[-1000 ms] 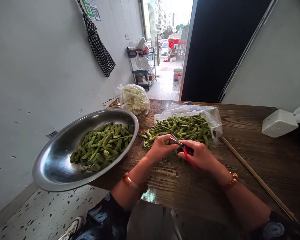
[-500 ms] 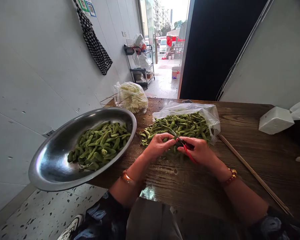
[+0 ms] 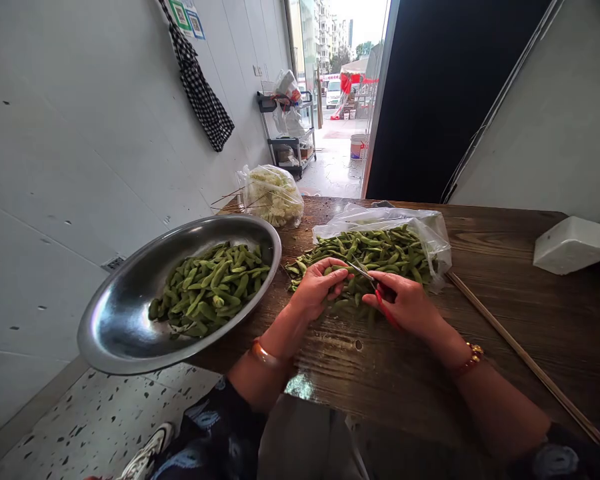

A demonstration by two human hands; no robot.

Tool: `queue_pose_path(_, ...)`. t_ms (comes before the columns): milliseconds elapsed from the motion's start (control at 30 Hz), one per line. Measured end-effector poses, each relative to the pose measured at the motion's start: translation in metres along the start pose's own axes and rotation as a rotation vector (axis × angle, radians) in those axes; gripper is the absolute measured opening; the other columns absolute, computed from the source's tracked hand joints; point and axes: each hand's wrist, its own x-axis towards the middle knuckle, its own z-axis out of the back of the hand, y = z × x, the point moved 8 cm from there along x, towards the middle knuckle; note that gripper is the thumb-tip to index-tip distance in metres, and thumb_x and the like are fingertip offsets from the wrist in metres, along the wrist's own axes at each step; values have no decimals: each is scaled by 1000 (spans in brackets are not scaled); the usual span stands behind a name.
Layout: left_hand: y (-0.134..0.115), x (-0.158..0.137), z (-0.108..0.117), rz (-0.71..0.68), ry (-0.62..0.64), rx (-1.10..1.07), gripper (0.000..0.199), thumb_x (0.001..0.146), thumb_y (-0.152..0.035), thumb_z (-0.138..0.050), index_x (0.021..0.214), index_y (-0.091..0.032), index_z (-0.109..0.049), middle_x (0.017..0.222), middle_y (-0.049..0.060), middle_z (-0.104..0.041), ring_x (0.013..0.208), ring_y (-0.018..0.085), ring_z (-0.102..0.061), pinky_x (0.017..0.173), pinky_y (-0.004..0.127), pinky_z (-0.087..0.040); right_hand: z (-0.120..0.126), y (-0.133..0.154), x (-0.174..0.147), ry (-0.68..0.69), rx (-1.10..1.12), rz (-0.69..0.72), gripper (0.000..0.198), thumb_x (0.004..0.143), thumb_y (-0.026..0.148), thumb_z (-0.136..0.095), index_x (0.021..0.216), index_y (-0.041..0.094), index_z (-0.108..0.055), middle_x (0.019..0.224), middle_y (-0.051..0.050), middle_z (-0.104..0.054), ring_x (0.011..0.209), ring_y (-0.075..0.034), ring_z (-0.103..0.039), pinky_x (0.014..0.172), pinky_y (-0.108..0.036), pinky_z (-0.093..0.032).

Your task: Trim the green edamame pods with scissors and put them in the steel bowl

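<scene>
My left hand (image 3: 319,288) is closed, pinching a green edamame pod (image 3: 336,270) between thumb and fingers. Red-handled scissors (image 3: 387,308) are in my right hand (image 3: 403,300), their blades parted and pointing left, close to the pod's end. Just behind both hands a pile of edamame pods (image 3: 380,247) spills from a clear plastic bag (image 3: 433,227) onto the wooden table. To the left, a wide steel basin (image 3: 115,327) holds more edamame pods (image 3: 210,287) and overhangs the table's edge.
A bag of cauliflower (image 3: 275,197) lies at the table's far left, thin sticks beside it. Long wooden sticks (image 3: 520,353) lie on the right of the table (image 3: 485,267). A white foam box (image 3: 573,245) stands at the right. Beyond are a cart (image 3: 293,143) and a doorway.
The scissors' blades, earlier up against the pod at my left fingers, now show parted, and my hands are slightly farther apart. The whole view has shifted a little, moving things rightward.
</scene>
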Motion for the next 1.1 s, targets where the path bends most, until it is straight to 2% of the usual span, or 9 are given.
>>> queue_pose_path(333,4,-4,-8,28,53,41,37,62,-34,-81,83,-13,-59,73,3,-69,41,2,-44,36,14,-25,4,6,-1,-65,9,33,44,81,47,-65,114,19,-65,84,-5,-69,64,-16,-59,64,-29,-51)
queue_pose_path(533,4,-2,-8,9,64,28,34,64,-32,-80,82,-13,-59,65,-1,-62,41,2,-43,36,14,-25,8,9,-1,-86,-15,56,40,83,44,-63,113,18,-67,93,-8,-72,75,-19,-65,70,-31,-51)
queue_pose_path(733,-7,4,5,-45,-7,-175,31,67,-34,-74,76,-16,-51,68,-2,-58,45,4,-45,35,15,-25,18,1,-1,-137,-39,-66,45,83,50,-61,114,17,-68,70,-2,-67,57,-14,-56,57,-25,-45)
queue_pose_path(867,-14,5,15,-52,-33,-245,34,67,-35,-74,72,-16,-47,68,-2,-57,48,4,-48,36,14,-26,21,3,0,-135,-30,-82,44,82,49,-62,112,17,-70,63,1,-62,53,-12,-51,52,-23,-41)
queue_pose_path(933,-16,5,19,-72,-46,-178,34,64,-31,-76,73,-16,-46,69,-2,-57,49,4,-49,37,14,-25,22,4,0,-140,-28,-81,45,82,49,-62,111,16,-70,62,1,-61,52,-11,-50,51,-23,-40)
queue_pose_path(1000,-16,5,19,-107,-59,-8,29,67,-29,-73,77,-16,-50,66,-4,-57,47,4,-46,38,15,-23,23,5,0,-150,-29,-79,45,82,50,-62,111,16,-70,61,1,-61,51,-11,-50,50,-23,-39)
queue_pose_path(1100,-20,5,14,-237,-85,494,16,77,-30,-65,81,-15,-60,64,-2,-58,51,7,-48,46,19,-32,23,3,0,-156,-43,-80,46,82,50,-62,111,16,-70,61,1,-61,51,-11,-50,51,-23,-40)
